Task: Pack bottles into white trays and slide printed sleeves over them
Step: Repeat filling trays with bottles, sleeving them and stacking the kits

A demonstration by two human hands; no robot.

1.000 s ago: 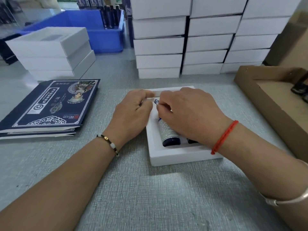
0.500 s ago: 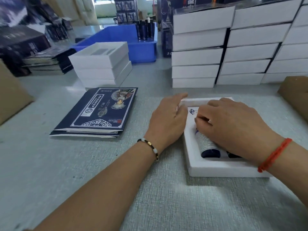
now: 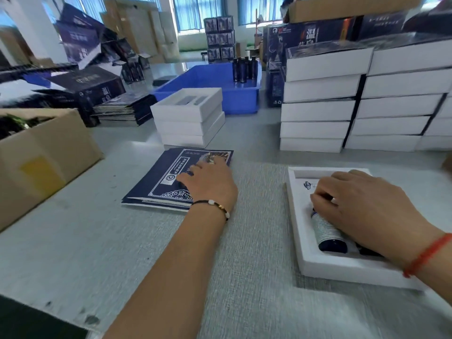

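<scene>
My left hand [image 3: 210, 182] is resting flat-fingered on the printed sleeves [image 3: 171, 177] and risking dragging several, while my right hand [image 3: 367, 206] is pressing curled fingers onto a bottle [image 3: 327, 232] in the white tray [image 3: 300, 231].

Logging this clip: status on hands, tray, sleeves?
Left hand flat on sleeves. Right hand over bottles in tray, grip unclear. Nothing between them.
</scene>
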